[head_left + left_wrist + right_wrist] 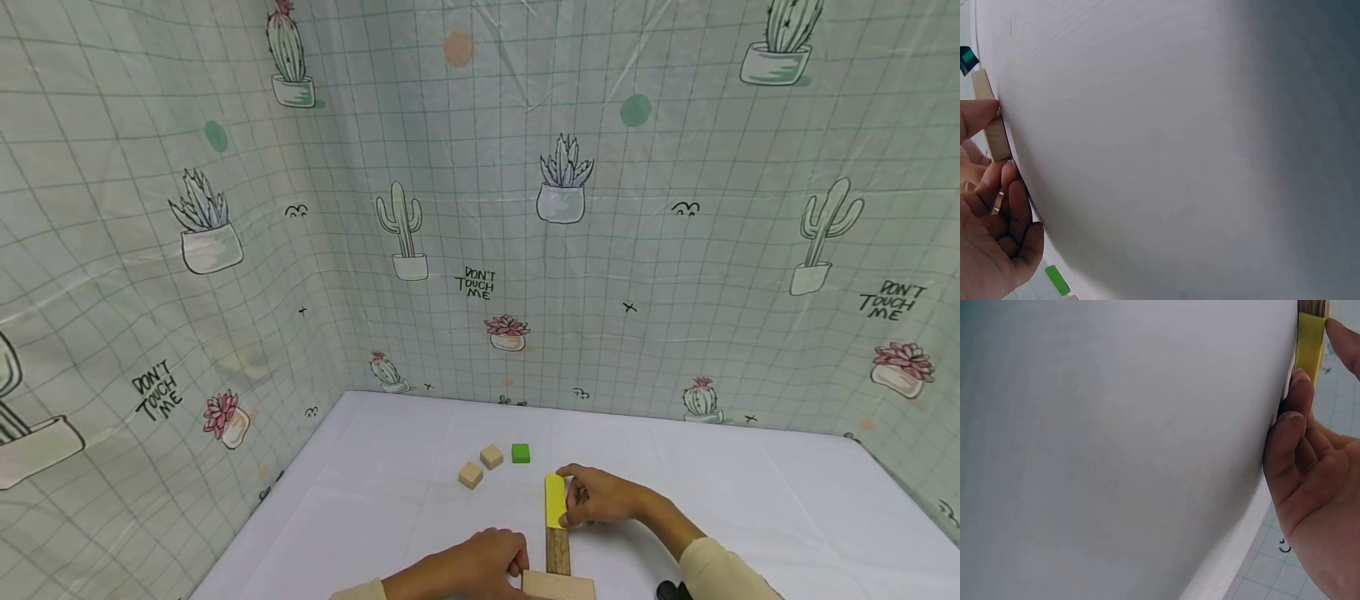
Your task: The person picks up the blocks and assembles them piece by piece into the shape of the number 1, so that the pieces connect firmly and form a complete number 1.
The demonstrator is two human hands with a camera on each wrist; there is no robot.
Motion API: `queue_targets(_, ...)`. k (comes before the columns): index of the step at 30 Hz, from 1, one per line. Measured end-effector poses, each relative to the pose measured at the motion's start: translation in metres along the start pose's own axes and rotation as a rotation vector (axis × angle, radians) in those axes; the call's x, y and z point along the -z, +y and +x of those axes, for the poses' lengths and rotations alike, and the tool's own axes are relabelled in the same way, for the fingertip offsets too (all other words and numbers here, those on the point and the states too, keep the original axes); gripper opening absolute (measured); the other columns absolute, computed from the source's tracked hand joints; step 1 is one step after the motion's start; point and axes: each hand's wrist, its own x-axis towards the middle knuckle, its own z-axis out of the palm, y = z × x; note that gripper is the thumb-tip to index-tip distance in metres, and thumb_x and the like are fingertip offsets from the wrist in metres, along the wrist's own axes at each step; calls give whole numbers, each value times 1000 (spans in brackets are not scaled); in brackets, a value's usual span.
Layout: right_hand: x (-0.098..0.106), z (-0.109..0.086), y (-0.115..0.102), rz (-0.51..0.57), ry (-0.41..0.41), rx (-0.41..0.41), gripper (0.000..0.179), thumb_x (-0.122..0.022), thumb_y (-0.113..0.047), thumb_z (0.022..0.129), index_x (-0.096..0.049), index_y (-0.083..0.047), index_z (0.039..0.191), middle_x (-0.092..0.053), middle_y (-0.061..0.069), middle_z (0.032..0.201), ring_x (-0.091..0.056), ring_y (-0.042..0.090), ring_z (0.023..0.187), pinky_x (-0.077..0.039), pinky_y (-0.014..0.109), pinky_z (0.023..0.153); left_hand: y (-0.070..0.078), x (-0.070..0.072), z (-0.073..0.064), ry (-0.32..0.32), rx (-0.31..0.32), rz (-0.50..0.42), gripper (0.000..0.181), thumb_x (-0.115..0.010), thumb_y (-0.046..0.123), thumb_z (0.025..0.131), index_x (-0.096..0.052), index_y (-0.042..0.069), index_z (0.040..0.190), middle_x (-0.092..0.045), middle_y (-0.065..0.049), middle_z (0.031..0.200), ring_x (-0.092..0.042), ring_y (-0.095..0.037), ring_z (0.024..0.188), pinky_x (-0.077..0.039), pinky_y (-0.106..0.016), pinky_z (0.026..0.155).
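A yellow block [555, 502] lies lengthwise on the white table, its near end against a dark wood-grained block [558, 551]. My right hand [606, 495] pinches the yellow block, index finger at the far end and thumb by the near end. In the right wrist view, the other fingers curl beside the yellow block [1310, 340]. At the bottom edge, a pale wooden block [558, 586] sits crosswise at the dark block's near end. My left hand [483, 562] grips its left end; the left wrist view shows thumb and fingers at the wooden block [997, 139].
Two small pale wooden cubes [491, 456] and a green cube [521, 453] stand farther back on the white table [360, 500]. A black object [671, 591] shows partly beside the right sleeve. A cactus-printed curtain [480, 208] hangs behind and along the sides.
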Motion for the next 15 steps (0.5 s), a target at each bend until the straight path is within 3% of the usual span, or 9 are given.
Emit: queue_targets(15, 0, -1, -2, -2, 0, -1, 76, -79, -20, 84, -39, 10, 142, -61, 2, 88, -56, 13, 75, -45, 24, 64, -2, -1, 2, 4, 15, 15, 21, -81, 26, 85, -64, 15, 88, -53, 11, 75, -47, 0, 69, -43, -18, 67)
